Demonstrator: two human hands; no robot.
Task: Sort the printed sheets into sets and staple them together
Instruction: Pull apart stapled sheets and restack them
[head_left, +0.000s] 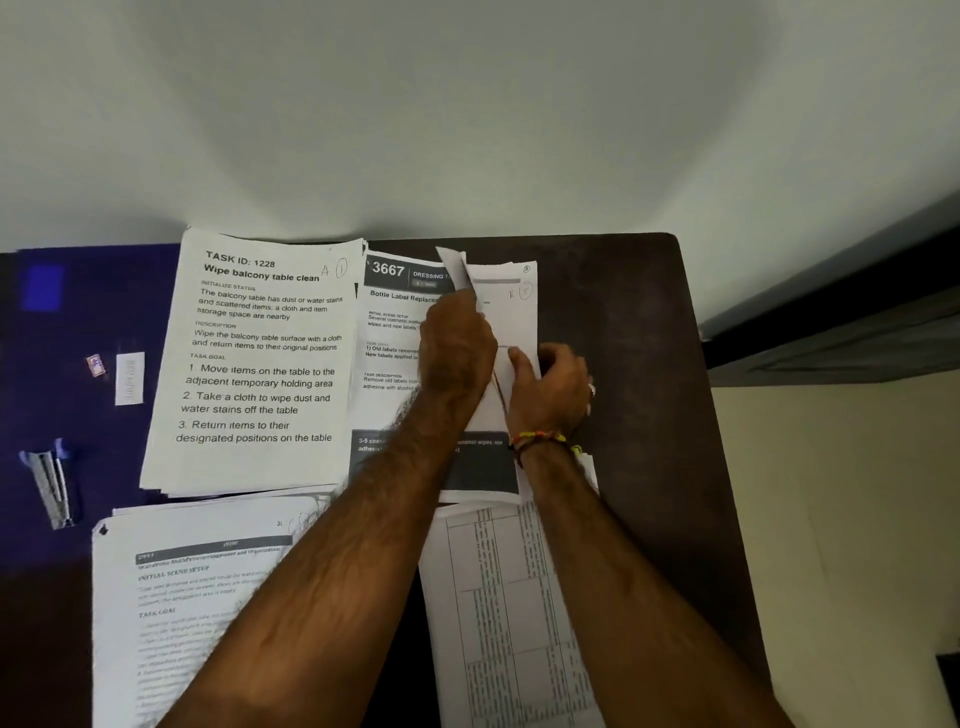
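Note:
Several stacks of printed sheets lie on a dark table (639, 322). A stack headed "Task ID: 1228" (260, 364) sits at the back left. Right of it lies a stack headed "3667" (389, 332). Over that stack both my hands hold a few white sheets (511, 306) nearly on edge. My left hand (457, 348) pinches them near the top from the left side. My right hand (553, 387) grips their right edge lower down. A stapler (52, 483) lies far left on a blue surface.
A sheet with a table of small print (509, 613) lies at the front right, and another text stack (187, 613) at the front left. A strip of staples (129, 378) and a small box (95, 365) rest on the blue cover (78, 312). A wall stands behind the table.

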